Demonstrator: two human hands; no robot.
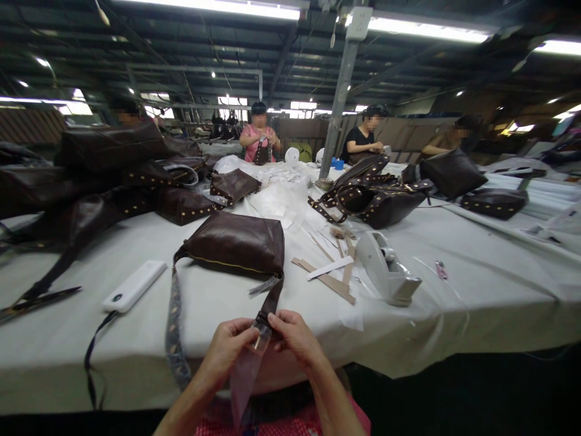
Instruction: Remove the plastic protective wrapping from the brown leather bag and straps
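We pinch the strap (273, 295) of a dark brown bag (238, 242) at the front edge of the tabletop (136, 339). Our left hand (231, 339) grips the strap between thumb and fingers, by the clear film (247, 378) hanging below, and our right hand (294, 336) closes thumb and fingers on it just beside, near a dark band (262, 318). The bag lies on the tabletop ahead of both hands, its zip (227, 264) facing us. Right of it we see brown strips (333, 286) and a tape dispenser (374, 269); to the left, a white device (135, 286) and scissors (52, 297).
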